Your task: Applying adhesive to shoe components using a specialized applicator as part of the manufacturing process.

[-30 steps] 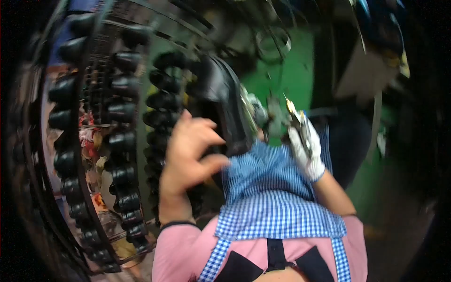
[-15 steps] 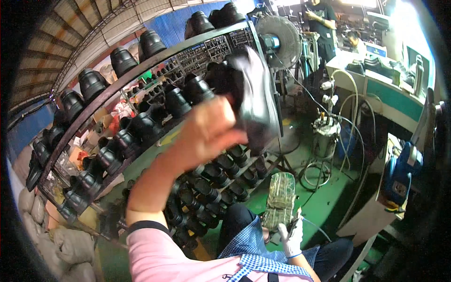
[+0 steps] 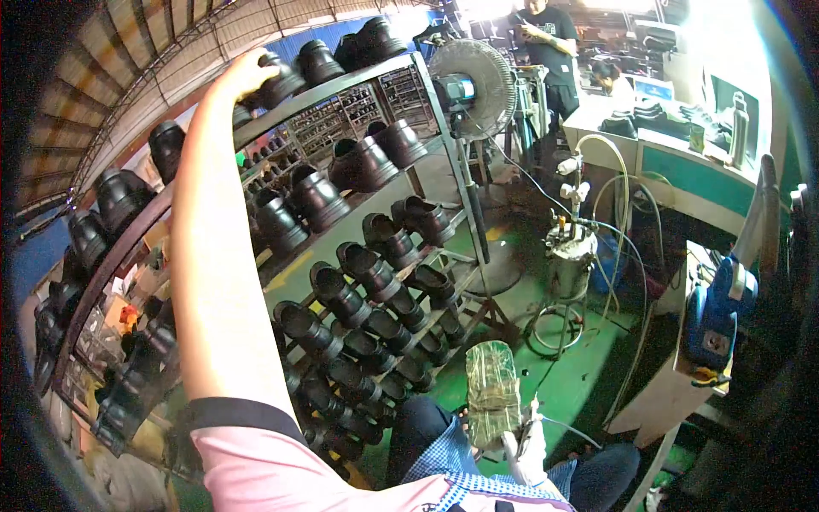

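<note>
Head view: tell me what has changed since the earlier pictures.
The left hand has moved up and left, apparently carrying a black shoe onto the rack's top rail; whether it has let go is unclear. The gloved right hand still holds its tool.

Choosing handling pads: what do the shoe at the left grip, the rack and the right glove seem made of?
Shoe: black leather or a synthetic look-alike, smooth with soft highlights; which one, I can't tell.
Rack: likely metal, dull grey to brown; slim, hard-edged frame.
Right glove: probably fabric, white and matt; close-fitting, without gloss. Weave too small to tell.
</note>
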Demonstrator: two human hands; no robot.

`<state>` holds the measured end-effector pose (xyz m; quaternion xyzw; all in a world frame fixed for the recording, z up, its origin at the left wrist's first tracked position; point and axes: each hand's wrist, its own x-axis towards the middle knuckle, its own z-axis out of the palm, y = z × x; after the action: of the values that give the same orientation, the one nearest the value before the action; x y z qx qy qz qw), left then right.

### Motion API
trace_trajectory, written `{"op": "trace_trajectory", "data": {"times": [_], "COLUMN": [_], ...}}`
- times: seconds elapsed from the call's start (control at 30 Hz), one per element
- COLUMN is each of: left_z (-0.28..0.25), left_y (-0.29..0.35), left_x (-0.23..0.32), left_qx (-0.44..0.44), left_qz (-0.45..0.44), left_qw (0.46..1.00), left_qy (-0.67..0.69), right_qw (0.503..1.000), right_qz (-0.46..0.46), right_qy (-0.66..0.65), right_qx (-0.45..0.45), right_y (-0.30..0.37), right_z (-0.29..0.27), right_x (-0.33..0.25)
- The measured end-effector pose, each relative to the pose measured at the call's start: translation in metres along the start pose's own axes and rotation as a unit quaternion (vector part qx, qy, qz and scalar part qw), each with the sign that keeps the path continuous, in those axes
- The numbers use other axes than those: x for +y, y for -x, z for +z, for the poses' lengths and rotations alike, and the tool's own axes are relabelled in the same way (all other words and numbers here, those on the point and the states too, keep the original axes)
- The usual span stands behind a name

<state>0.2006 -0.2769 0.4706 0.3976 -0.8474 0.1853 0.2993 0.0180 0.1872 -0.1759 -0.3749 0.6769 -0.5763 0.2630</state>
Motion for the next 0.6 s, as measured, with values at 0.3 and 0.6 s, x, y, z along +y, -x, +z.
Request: {"op": "trace_trajectory", "data": {"times": [0.3, 0.6], "left_z": [0.055, 0.072], "left_y": [-0.04, -0.057], "left_x": [0.07, 0.074], "left_qx": [0.128, 0.131], "left_qz": [0.0, 0.027], "left_qw": [0.943, 0.973], "left_qy": [-0.309, -0.186], "right_qw": [0.998, 0.996], "right_qz": [0.034, 0.085], "right_qy": [0.044, 0.03], "right_qx": [0.014, 0.014], "right_y": [-0.001, -0.005], "right_z": [-0.008, -0.008], "right_x": [0.012, -0.004]}}
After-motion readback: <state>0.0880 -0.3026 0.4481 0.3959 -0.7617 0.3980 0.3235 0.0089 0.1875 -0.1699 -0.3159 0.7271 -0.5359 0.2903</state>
